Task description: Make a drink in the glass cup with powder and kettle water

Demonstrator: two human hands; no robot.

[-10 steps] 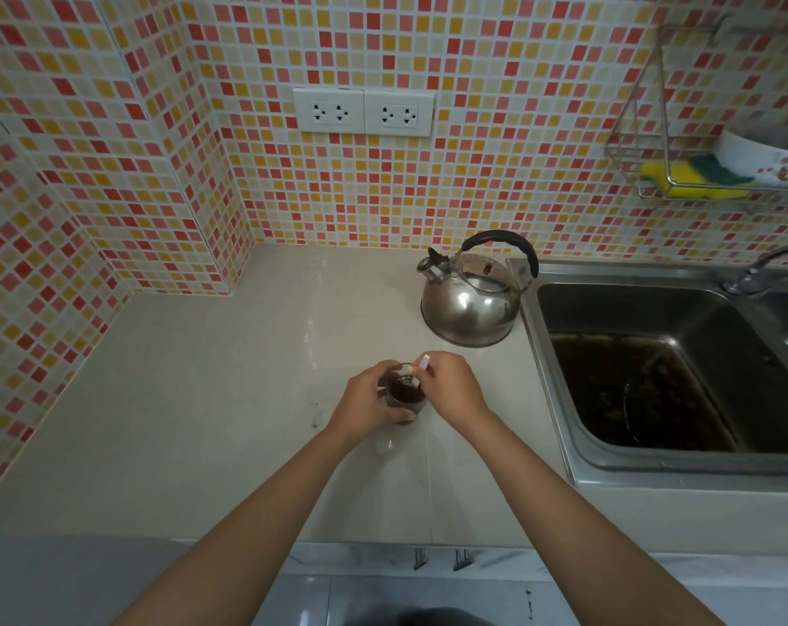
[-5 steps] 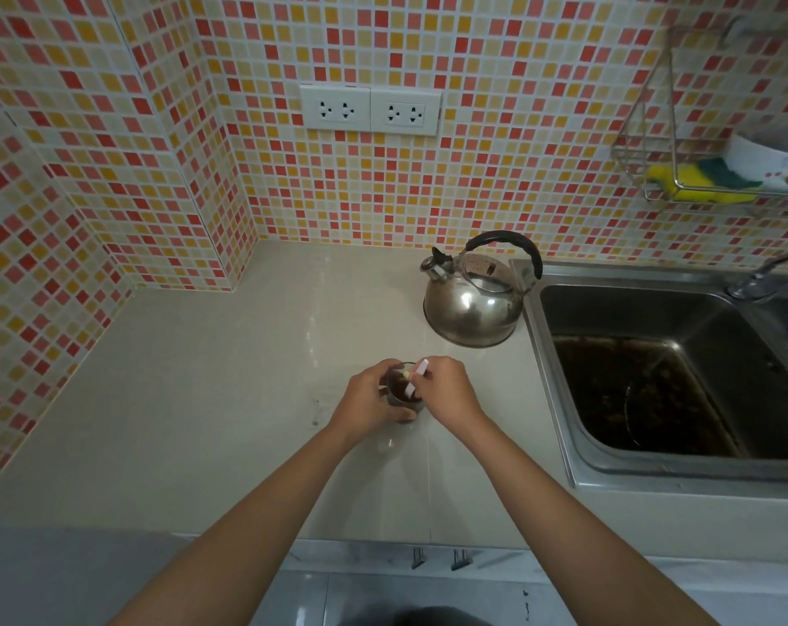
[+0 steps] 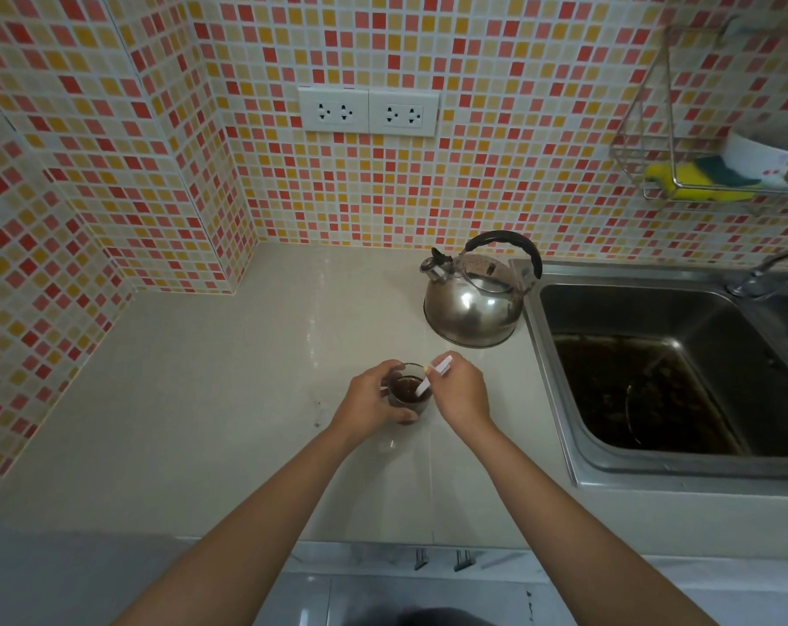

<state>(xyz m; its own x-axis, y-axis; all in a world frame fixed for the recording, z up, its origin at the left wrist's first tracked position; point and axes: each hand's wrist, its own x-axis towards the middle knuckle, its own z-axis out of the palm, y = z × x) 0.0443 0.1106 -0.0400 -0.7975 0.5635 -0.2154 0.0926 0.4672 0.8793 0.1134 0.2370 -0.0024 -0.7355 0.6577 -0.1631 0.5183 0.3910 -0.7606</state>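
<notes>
A small glass cup (image 3: 409,390) of dark brown liquid stands on the pale counter (image 3: 202,399). My left hand (image 3: 370,402) wraps around its left side and holds it. My right hand (image 3: 460,391) pinches a thin white stick (image 3: 433,376) whose lower end dips into the drink. A steel kettle (image 3: 475,305) with a black handle sits behind the cup, close to the sink, spout pointing left. No powder packet is in sight.
A steel sink (image 3: 654,377) with murky water lies to the right, its tap (image 3: 762,273) at the far right. A wire rack (image 3: 708,173) on the tiled wall holds a sponge and a bowl. Two wall sockets (image 3: 368,111) sit above the counter.
The stick's tip has shifted slightly inside the cup while both hands stay at the glass. The camera view has tilted a little. The kettle has not moved.
</notes>
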